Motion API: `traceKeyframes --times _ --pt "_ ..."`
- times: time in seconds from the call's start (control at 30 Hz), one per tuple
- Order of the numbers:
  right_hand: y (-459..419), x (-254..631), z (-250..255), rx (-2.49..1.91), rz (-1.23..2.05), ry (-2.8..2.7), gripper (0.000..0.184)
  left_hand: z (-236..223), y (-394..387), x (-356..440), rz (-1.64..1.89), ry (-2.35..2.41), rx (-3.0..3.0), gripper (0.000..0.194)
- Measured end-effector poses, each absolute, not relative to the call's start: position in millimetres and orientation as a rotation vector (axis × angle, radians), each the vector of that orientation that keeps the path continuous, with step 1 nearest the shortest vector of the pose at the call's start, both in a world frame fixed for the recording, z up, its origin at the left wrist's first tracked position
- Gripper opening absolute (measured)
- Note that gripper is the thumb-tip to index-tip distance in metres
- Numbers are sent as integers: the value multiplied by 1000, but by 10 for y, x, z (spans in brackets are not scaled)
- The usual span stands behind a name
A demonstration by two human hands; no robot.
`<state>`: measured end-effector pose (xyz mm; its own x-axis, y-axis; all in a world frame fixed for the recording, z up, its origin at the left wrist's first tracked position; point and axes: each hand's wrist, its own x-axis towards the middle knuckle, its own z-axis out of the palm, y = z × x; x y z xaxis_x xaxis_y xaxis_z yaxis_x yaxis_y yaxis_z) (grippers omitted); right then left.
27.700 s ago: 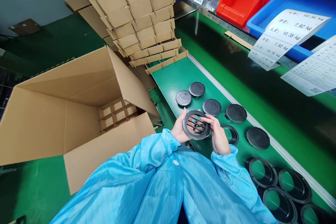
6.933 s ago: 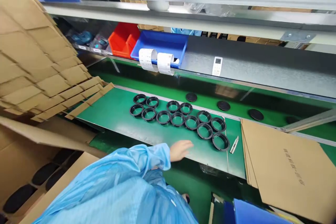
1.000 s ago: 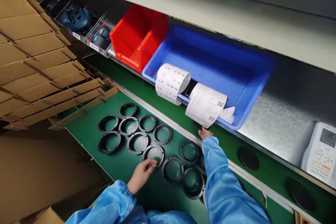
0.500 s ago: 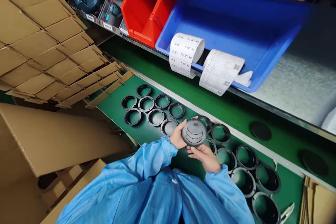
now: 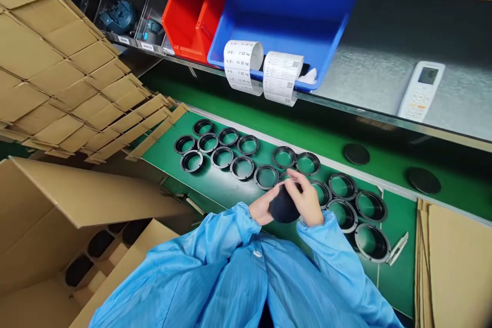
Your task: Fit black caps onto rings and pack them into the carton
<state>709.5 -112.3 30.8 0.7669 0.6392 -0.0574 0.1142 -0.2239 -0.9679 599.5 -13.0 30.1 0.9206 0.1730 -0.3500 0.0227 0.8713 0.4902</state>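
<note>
Shifted up, the right hand (image 5: 307, 202) curls round the black disc (image 5: 283, 207)'s upper right; left hand (image 5: 263, 207) grips its left.

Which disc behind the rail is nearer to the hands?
The left disc, closer to the right hand; the right disc lies farther, near the cardboard sheets.

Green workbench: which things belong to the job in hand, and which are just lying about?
Probably belong:
dark round piece in left hand, right hand touching it;
black rings;
black discs;
open carton holding dark rounds.

Apparently just lying about:
white remote;
utility knife;
red bin.
</note>
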Motion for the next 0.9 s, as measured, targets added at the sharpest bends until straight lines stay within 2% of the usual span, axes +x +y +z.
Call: traceKeyframes --times 0.13,0.3,0.4,0.57,0.77,0.9 --pt "-1282 7008 376 -1702 656 -622 39 254 -371 5838 77 414 618 60" --pt "-1533 6964 466 -1667 587 -592 49 236 -479 5703 23 371 625 72" --pt "-1590 6924 522 -1697 533 -618 50 283 -520 5679 17 317 652 69" --pt "-1599 6860 566 -1820 495 -743 39 287 -597 5653 52 311 687 63" --pt "-1655 6932 492 -1907 389 -763 44 216 -615 5672 20 330 631 69" --pt "-1784 7113 329 -1843 318 -480 58 368 -535 5755 77 256 552 78"
